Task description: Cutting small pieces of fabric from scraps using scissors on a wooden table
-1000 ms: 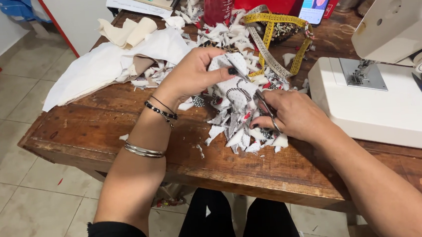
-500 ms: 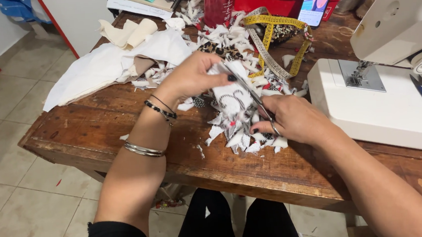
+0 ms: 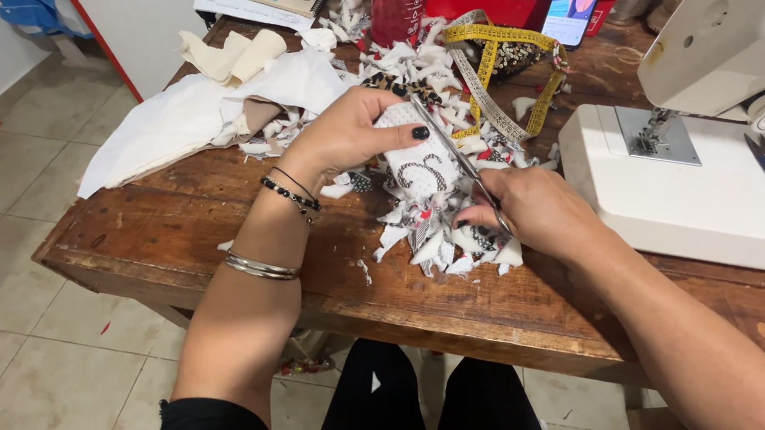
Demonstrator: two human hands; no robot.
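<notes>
Patterned fabric piece (image 3: 419, 163), white with black marks, held up over the scrap pile (image 3: 442, 238) at mid-surface, gripped along its left edge by the left hand (image 3: 350, 136), fingers curled, thumb on top. Scissors (image 3: 458, 160) crossing the piece on a slant, tips up near the left fingers, handles buried in the right hand (image 3: 535, 209), which grasps them tight just right of the fabric. Compared with half a second ago: blades reaching farther up the piece, closer to the left thumb; right hand in much the same spot over the scraps. Around that: yellow tape measure (image 3: 516, 71) looped behind the pile, white cloth (image 3: 187, 121) spread to the left, white sewing machine (image 3: 712, 183) to the right, all resting on the worn wooden surface (image 3: 178, 238). Bangles and a beaded bracelet on the left wrist.
</notes>
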